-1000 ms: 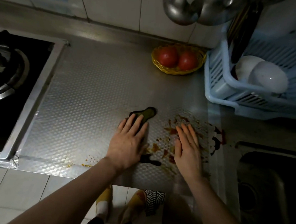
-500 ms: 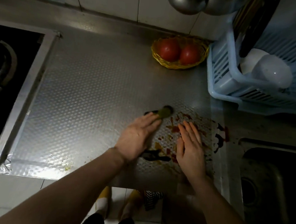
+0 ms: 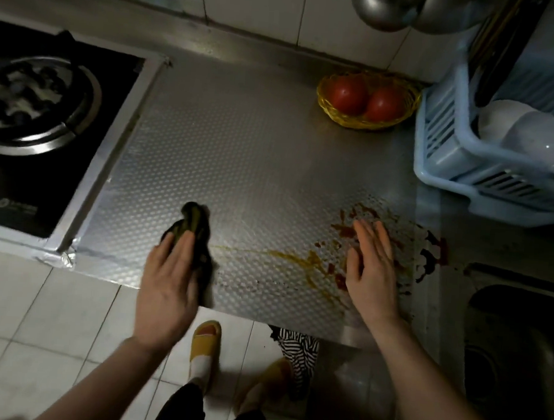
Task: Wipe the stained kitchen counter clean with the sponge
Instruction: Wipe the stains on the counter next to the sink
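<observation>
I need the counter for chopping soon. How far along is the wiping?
Barely begun. Done: little; the counter near the stove shows no stains. In hand: the left hand presses the sponge near the front edge, at the end of a yellow streak. Left: red and dark stains around the right hand, which lies flat among them.

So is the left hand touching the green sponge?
Touching. The head view shows the left hand with its fingers laid flat over the near end of the dark green sponge, no gap between them.
</observation>
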